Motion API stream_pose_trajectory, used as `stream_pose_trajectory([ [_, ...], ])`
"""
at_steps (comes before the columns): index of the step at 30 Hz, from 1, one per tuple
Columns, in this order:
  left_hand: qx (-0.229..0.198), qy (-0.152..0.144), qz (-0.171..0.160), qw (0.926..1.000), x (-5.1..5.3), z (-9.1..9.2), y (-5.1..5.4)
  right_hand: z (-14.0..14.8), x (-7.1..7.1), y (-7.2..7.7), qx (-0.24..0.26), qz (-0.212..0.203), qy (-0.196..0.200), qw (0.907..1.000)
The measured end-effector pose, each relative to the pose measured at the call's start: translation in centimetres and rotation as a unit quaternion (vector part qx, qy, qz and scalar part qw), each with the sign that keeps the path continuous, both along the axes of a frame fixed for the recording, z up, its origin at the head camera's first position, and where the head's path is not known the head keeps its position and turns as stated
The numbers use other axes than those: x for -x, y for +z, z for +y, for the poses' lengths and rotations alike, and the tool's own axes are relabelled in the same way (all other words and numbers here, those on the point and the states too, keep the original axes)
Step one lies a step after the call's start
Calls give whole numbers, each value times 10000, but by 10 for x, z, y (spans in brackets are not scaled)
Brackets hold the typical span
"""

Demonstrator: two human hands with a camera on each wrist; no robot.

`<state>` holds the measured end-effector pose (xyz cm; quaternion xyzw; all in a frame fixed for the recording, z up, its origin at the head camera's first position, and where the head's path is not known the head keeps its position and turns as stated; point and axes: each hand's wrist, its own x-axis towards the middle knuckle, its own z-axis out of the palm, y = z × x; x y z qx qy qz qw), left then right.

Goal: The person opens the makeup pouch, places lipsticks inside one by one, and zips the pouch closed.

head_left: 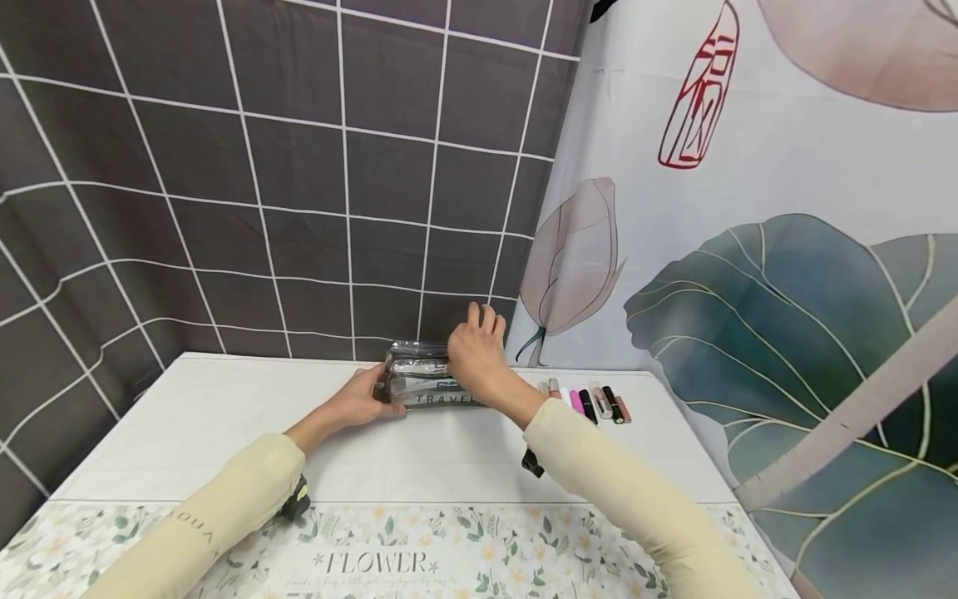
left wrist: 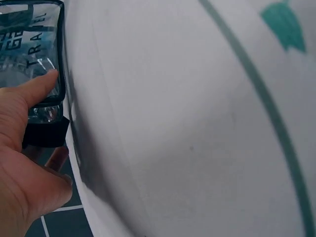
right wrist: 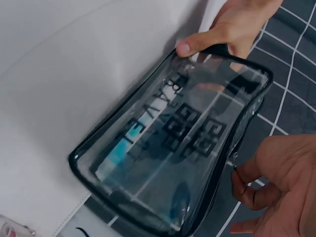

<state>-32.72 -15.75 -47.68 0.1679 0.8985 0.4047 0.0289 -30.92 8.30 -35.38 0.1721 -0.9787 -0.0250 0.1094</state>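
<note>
A clear zip pouch [head_left: 424, 389] with black trim and the word TRAVEL stands near the back of the table. My left hand [head_left: 358, 403] grips its left end, thumb along the front face in the left wrist view. Up at the pouch's top edge, my right hand [head_left: 477, 356] pinches the zipper pull [right wrist: 234, 159] between thumb and forefinger. Through the clear wall of the pouch [right wrist: 163, 143] a blue and white item shows, its kind unclear. How far the zip is undone cannot be told.
Several lipsticks and small cosmetic tubes [head_left: 586, 405] lie in a row right of the pouch. The white table [head_left: 419, 466] has a floral mat [head_left: 374, 532] along its front. A dark grid cloth [head_left: 299, 208] hangs behind, a printed leaf curtain [head_left: 808, 316] at the right.
</note>
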Motion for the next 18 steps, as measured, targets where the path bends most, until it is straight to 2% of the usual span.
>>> stream_pose_trajectory([
  [5,40,51,-267,9996,-15,6,18,14,0,-1,163,-44,-37,9999],
  [8,144,117,-318,9993,-20,8,22,24,0,0,209,38,-35,9998],
  [10,186,117,-291,9993,-19,8,22,30,1,0,237,112,-36,9996],
  [14,214,87,-99,9997,-8,3,11,41,3,2,285,156,-74,9994],
  [18,229,129,45,9996,15,-5,-16,50,7,3,307,43,-226,9993],
])
